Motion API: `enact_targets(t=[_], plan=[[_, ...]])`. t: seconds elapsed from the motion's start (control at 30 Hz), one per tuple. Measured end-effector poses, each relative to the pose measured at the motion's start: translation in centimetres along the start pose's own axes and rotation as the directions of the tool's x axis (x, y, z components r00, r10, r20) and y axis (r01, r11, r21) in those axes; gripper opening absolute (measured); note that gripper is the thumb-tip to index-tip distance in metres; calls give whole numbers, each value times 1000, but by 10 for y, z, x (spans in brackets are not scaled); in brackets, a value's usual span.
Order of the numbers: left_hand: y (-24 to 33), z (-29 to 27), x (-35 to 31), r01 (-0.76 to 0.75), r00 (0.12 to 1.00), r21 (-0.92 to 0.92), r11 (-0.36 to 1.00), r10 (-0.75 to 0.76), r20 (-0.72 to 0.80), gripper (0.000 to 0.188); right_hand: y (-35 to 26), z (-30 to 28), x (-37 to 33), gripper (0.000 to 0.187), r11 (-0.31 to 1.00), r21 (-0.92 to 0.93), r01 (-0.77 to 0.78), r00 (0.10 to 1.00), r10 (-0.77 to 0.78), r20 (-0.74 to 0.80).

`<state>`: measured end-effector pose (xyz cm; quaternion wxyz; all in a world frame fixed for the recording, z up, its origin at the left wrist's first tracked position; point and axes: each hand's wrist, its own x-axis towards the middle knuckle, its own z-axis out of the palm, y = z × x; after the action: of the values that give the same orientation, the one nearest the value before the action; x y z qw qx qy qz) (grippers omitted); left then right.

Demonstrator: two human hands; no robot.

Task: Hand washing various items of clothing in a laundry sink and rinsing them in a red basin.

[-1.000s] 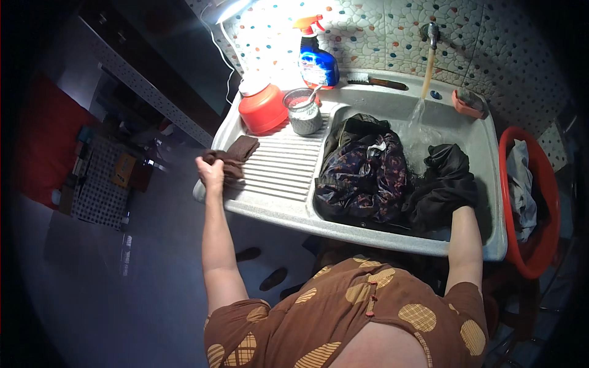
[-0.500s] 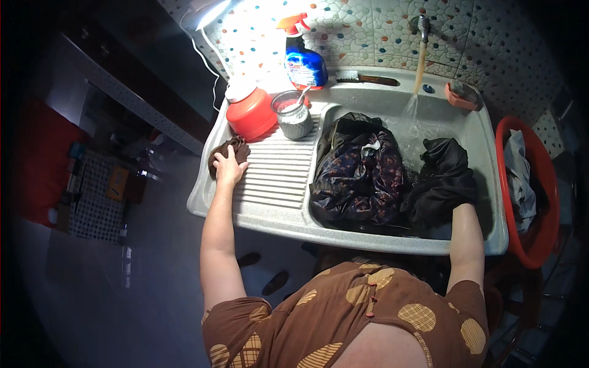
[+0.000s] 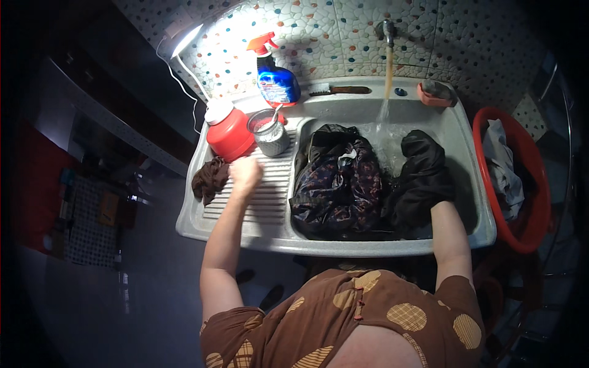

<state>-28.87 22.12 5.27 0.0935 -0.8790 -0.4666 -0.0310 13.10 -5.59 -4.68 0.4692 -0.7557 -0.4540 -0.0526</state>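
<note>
My left hand (image 3: 247, 174) is over the ribbed drainboard (image 3: 245, 213), just right of a crumpled brown cloth (image 3: 212, 178); its fingers are smeared by motion. In the basin (image 3: 392, 246), my right hand is hidden in a wet black cloth (image 3: 419, 178), so only the wrist and forearm show. Left of that cloth lies a bunched dark garment (image 3: 343, 184) with a small floral pattern. A stream of water falls from the tap (image 3: 386, 30) into the basin behind the cloths.
Behind the drainboard stand a red tub (image 3: 230, 136) with a white lid, a glass jar (image 3: 270, 136) of white powder and a blue spray bottle (image 3: 277, 83). A brush (image 3: 343, 89) and a pink soap dish (image 3: 435, 95) line the back rim. A red basin (image 3: 486, 159) holding clothes stands at right.
My left hand has come off the brown cloth and moved right over the drainboard. My right hand stays in the black cloth. The whole view has shifted a little.
</note>
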Motion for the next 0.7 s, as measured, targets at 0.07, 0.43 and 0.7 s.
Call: enact_targets(t=[0.07, 0.43, 0.7], plan=[[51, 5, 2, -480, 858, -413, 774, 316, -405, 30, -13, 9, 4, 15, 1000, 1, 19, 1000, -19, 5], [333, -18, -31, -174, 982, -938, 299, 123, -143, 31, -41, 28, -8, 14, 999, -34, 37, 999, -36, 25], [341, -37, -22, -4, 966, -979, 204, 254, 49, 49, -41, 31, 5, 14, 1000, -8, 8, 998, -7, 59]])
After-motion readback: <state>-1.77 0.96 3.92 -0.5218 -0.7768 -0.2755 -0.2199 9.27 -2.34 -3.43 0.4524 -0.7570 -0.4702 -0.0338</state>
